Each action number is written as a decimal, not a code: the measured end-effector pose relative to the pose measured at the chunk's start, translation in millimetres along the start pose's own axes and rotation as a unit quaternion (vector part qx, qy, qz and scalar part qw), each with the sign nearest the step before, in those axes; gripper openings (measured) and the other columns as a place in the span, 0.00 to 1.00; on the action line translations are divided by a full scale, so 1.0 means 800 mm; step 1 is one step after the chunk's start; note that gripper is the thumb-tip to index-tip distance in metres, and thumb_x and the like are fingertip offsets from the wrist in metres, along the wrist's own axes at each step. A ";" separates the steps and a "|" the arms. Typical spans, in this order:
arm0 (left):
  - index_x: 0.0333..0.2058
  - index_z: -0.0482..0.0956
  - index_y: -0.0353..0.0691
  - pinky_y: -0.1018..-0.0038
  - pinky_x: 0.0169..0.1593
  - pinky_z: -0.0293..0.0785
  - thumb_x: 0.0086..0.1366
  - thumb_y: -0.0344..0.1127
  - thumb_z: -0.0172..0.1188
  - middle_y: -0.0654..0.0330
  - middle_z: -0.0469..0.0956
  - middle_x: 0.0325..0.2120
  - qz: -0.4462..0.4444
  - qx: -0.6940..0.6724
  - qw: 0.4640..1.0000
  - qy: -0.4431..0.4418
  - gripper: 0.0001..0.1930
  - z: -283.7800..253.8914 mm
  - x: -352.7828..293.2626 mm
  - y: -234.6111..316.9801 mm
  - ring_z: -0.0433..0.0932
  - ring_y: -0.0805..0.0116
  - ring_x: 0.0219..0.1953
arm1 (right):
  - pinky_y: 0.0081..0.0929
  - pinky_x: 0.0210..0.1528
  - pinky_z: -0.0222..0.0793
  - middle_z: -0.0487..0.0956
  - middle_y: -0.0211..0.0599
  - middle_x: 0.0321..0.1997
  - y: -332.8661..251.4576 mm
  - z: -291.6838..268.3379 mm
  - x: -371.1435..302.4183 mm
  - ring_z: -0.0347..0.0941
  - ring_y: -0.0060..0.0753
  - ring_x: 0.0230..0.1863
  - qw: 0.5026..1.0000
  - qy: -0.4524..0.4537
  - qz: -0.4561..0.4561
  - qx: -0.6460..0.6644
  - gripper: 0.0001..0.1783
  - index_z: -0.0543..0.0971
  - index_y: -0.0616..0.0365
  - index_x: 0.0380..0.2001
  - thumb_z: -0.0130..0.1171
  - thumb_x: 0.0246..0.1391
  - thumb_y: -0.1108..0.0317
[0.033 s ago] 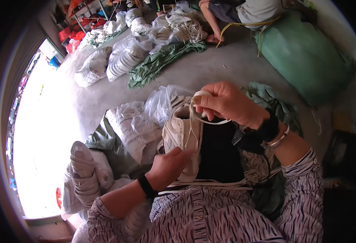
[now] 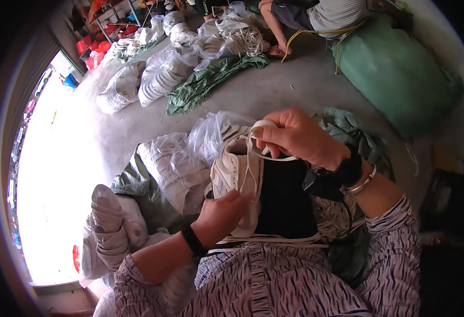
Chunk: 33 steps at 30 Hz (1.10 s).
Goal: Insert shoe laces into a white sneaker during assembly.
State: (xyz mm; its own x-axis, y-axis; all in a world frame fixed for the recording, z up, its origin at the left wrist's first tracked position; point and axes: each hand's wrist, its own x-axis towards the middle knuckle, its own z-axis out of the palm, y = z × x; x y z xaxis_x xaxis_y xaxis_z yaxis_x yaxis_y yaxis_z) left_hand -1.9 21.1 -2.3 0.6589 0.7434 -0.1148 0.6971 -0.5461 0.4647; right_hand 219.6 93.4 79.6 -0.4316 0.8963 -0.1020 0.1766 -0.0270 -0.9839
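Observation:
A white sneaker (image 2: 234,171) rests on my lap, over a black cloth (image 2: 287,203). My left hand (image 2: 222,214) grips its side near the sole. My right hand (image 2: 295,138) is above the shoe's opening, fingers pinched on a white shoelace (image 2: 266,153) that loops down to the shoe. More white laces (image 2: 274,240) lie flat across my lap below the shoe. A black band sits on each wrist, plus a silver bangle on the right.
Clear plastic bags of white shoes (image 2: 171,169) lie left of my lap and farther off (image 2: 155,79). A green tarp (image 2: 211,79) is spread on the concrete floor. A big green sack (image 2: 401,68) is at upper right, beside a seated person (image 2: 321,16). Bright doorway on the left.

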 end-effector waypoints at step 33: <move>0.34 0.70 0.43 0.66 0.28 0.74 0.58 0.38 0.55 0.59 0.69 0.29 0.063 0.107 0.992 -0.031 0.08 0.011 0.028 0.005 0.76 0.60 0.28 | 0.10 0.11 0.48 0.71 0.27 0.14 0.003 -0.033 -0.009 0.57 0.09 0.10 0.996 0.011 0.005 0.094 0.14 0.76 0.61 0.24 0.53 0.57 0.61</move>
State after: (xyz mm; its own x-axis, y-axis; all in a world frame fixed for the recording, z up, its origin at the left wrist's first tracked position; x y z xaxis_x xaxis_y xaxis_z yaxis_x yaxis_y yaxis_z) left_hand 18.2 32.2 -10.4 0.7568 0.6416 -0.1248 0.6470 -0.7082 0.2826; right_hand 246.6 98.8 82.0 -0.4109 0.9049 -0.1109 0.0122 -0.1162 -0.9931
